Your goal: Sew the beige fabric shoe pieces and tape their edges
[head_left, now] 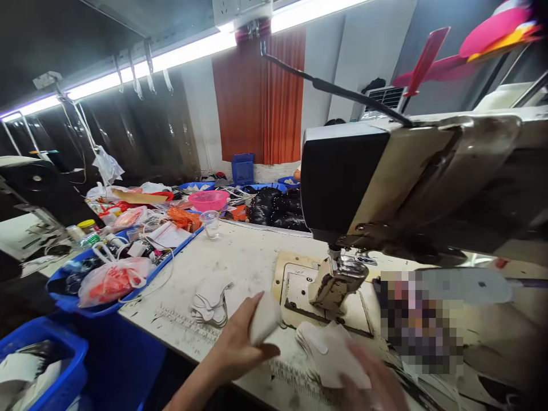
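My left hand [237, 342] is closed around a white, rounded cut piece [265, 318], with the thumb and fingers on either side of it. My right hand [379, 379] is smeared by motion at the edge of a fanned stack of white cut pieces [327, 351]; whether it grips any of them cannot be made out. Another small pile of white pieces [209, 302] lies to the left of my left hand. Just beyond both hands, the sewing machine [342, 177] stands with its raised metal work post [336, 291] under the needle area.
A blue tray [92, 311] of bags and cables borders the table [240, 251] at left. Below it stands a blue basket [72, 371] of white scraps. A clear plastic cup [210, 225] sits near the far edge. Black bags [274, 205] and a pink basin [208, 200] lie beyond.
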### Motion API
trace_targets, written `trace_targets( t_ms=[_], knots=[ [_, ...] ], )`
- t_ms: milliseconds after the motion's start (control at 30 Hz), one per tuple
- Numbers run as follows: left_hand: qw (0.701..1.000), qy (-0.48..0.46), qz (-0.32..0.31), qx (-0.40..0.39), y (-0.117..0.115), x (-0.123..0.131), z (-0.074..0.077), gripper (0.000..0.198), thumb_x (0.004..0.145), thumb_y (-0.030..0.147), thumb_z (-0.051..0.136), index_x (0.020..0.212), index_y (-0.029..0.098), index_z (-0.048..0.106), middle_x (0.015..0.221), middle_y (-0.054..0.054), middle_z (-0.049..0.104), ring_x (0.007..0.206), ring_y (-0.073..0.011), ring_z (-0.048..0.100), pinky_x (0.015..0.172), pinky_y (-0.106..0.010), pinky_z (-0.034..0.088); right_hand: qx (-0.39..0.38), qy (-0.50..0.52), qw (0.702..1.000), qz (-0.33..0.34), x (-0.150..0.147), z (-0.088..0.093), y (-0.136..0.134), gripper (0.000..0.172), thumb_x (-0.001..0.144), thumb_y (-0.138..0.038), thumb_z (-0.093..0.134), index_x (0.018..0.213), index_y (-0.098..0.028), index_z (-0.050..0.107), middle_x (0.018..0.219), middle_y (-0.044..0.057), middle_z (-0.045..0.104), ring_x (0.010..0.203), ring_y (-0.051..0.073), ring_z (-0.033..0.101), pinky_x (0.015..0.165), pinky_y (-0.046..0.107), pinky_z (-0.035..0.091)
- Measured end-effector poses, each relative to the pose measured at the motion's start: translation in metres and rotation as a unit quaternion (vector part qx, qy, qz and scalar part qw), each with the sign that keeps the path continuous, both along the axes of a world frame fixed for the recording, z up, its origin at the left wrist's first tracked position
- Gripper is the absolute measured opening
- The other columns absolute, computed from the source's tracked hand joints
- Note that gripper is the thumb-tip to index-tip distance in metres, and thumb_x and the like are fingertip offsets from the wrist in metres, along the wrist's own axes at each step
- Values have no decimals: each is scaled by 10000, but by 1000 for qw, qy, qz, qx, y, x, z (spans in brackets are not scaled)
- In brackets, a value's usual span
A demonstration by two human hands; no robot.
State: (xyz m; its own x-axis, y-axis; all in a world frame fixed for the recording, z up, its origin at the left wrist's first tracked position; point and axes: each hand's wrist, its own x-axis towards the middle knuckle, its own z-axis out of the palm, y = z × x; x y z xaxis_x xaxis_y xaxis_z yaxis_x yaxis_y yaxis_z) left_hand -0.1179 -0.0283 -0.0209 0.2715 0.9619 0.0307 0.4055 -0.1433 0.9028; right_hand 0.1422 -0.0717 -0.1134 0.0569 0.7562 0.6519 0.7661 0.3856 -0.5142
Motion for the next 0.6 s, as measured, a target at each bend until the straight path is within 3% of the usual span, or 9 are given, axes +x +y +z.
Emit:
trace_targets(
  t_ms=[33, 67, 133, 233, 333, 467, 600],
  knots=[
    [994, 95, -37, 45, 3, 0, -4, 960, 565, 458, 802, 1401, 244, 381, 1287, -130, 498, 1141, -336, 447, 997, -470, 349, -43, 7, 995, -86, 16, -2, 5, 424, 840, -431, 546, 1194, -197, 545, 1059, 152, 640, 985, 338, 626, 800, 496, 539],
    [979, 170, -77, 85, 7, 1, -9, 1005, 540, 424, 816, 1416, 245, 357, 1295, -130, 493, 1160, -349, 426, 1029, -498, 308, -107, 16, 987, -116, 30, -4, 12, 589, 779, -524, 576, 1203, -118, 530, 1042, 194, 627, 960, 363, 624, 790, 512, 532],
    [943, 262, -143, 144, 14, 8, -25, 1030, 528, 419, 817, 1421, 229, 340, 1277, -130, 509, 1181, -359, 401, 1072, -541, 222, -240, 26, 964, -108, 46, -4, 23, 777, 693, -592, 612, 1254, -71, 481, 1054, 205, 632, 983, 366, 618, 840, 505, 508],
    [924, 292, -182, 167, 27, 17, -43, 1105, 507, 510, 810, 1436, 207, 294, 1276, -127, 515, 1195, -345, 395, 1092, -522, 196, -359, 45, 930, -57, 48, 4, 34, 821, 656, -541, 631, 1325, -115, 419, 1110, 170, 648, 1024, 334, 616, 891, 449, 481],
    [927, 276, -204, 151, 35, 20, -43, 1125, 503, 579, 792, 1436, 191, 297, 1279, -126, 518, 1177, -321, 419, 1076, -469, 249, -395, 81, 912, -74, 42, 12, 37, 802, 616, -523, 590, 1285, -99, 458, 1021, 174, 666, 944, 341, 635, 847, 455, 481],
    [931, 278, -200, 129, 35, 26, -33, 1013, 569, 586, 747, 1412, 194, 343, 1286, -128, 516, 1176, -328, 421, 1059, -495, 265, -363, 104, 924, -61, 37, 17, 38, 662, 577, -472, 572, 1106, -74, 568, 1109, 239, 622, 1035, 362, 595, 939, 451, 426],
    [926, 296, -198, 124, 31, 34, -32, 994, 584, 574, 742, 1409, 194, 338, 1301, -139, 504, 1178, -344, 418, 1052, -548, 257, -371, 133, 918, -39, 42, 21, 34, 575, 589, -405, 593, 1099, -144, 557, 1126, 159, 663, 1031, 290, 626, 910, 366, 466]
  ],
)
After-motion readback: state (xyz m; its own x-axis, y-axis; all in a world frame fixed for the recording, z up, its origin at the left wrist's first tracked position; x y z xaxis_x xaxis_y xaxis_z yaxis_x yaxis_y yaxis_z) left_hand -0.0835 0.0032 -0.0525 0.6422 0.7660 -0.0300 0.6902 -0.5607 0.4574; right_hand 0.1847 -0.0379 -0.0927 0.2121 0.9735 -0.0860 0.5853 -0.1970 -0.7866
